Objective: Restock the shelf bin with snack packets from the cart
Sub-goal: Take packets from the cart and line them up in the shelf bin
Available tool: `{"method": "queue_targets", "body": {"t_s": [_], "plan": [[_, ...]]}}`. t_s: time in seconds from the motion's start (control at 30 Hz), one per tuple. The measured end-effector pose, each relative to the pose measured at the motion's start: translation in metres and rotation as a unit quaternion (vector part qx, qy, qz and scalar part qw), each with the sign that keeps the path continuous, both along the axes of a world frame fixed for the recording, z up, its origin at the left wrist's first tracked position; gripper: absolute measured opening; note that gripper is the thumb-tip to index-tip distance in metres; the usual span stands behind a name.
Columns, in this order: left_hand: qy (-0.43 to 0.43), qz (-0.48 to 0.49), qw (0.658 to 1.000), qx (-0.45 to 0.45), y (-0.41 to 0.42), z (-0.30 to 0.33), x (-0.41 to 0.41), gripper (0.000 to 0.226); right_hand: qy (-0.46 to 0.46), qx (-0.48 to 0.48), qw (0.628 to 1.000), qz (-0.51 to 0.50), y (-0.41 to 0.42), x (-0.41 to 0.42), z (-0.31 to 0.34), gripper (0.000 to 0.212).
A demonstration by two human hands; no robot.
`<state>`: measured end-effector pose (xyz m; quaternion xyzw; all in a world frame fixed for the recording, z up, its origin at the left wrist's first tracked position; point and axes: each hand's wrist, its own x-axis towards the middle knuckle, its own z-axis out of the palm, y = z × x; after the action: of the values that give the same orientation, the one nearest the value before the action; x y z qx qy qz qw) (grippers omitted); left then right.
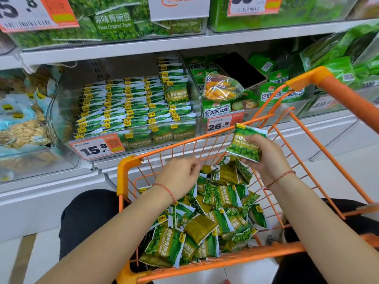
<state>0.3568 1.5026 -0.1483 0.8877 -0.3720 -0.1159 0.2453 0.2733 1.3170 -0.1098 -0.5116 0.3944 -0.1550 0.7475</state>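
Nearest you, the orange wire cart (283, 254) holds a loose heap of green snack packets (215, 214), lying at all angles across its floor. Your left hand (180, 177) hangs over the far left part of that heap with its fingers loosely curled and nothing in them, just above the packets. Your right hand (264, 158), to the right and a little farther off, pinches one packet (246, 143) between thumb and fingers, holding it upright above the heap and near the cart's far rim, its printed face turned toward you. Both wrists wear a thin red string. Beyond the cart, on the lower shelf, the clear shelf bin (196, 93) is already packed with neat rows of the same packets standing on edge, a price tag reading 15.8 (96, 147) clipped to its near left front. Right of it, another bin (254, 113) holds mixed green bags above a 26.8 tag (219, 125).
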Motion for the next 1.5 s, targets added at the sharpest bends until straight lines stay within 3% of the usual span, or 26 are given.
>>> {"method": "queue_targets", "body": {"t_s": [0.1,0.17,0.23,0.4,0.53,0.63,0.67,0.73,0.8,0.83,1.0,1.1,1.33,1.43,1.5], "plan": [[0.004,-0.055,0.972,0.231,-0.006,-0.026,0.001,0.055,0.008,0.027,0.999,0.030,0.000,0.001,-0.006,0.024],[0.001,-0.093,0.946,0.310,-0.005,-0.037,0.002,0.075,0.021,0.031,0.997,0.060,0.002,0.002,-0.009,0.036],[-0.040,-0.097,0.942,0.319,-0.005,-0.040,0.003,0.076,0.027,0.032,0.996,0.074,0.003,0.004,-0.012,0.046],[-0.093,-0.089,0.946,0.298,-0.004,-0.035,0.009,0.052,0.045,0.027,0.997,0.057,0.001,0.006,-0.021,0.068],[-0.056,-0.084,0.968,0.230,-0.002,-0.020,0.012,0.027,0.053,0.005,0.997,0.050,0.000,0.004,-0.019,0.066],[0.042,-0.040,0.997,0.042,-0.001,-0.010,0.012,0.014,0.050,-0.005,0.997,0.064,0.002,0.004,-0.015,0.057],[0.122,-0.022,0.991,-0.050,-0.001,-0.004,0.012,0.008,0.051,-0.018,0.996,0.071,0.002,0.004,-0.015,0.062],[0.281,0.003,0.938,-0.203,-0.002,0.008,0.015,0.014,0.062,-0.066,0.991,0.096,0.004,0.003,-0.016,0.080],[0.383,0.032,0.881,-0.275,-0.003,0.018,0.016,0.017,0.059,-0.088,0.986,0.130,0.009,0.001,-0.016,0.089],[0.400,0.046,0.869,-0.288,-0.003,0.021,0.016,0.016,0.045,-0.069,0.986,0.145,0.012,0.001,-0.015,0.091],[0.342,0.094,0.889,-0.289,-0.006,0.024,0.009,0.014,0.002,0.029,0.981,0.190,0.021,0.001,-0.015,0.095],[0.320,0.101,0.894,-0.296,-0.003,0.024,0.009,0.015,-0.005,0.072,0.981,0.180,0.023,0.000,-0.012,0.083],[0.245,0.094,0.920,-0.292,-0.002,0.020,0.003,0.019,-0.039,0.044,0.968,0.244,0.027,-0.005,-0.005,0.061],[0.260,0.102,0.916,-0.289,-0.002,0.021,0.003,0.022,-0.027,-0.008,0.962,0.272,0.030,-0.006,-0.006,0.101],[0.257,0.086,0.924,-0.272,-0.001,0.026,0.000,0.019,-0.025,-0.065,0.965,0.252,0.032,-0.004,-0.010,0.101]]}}
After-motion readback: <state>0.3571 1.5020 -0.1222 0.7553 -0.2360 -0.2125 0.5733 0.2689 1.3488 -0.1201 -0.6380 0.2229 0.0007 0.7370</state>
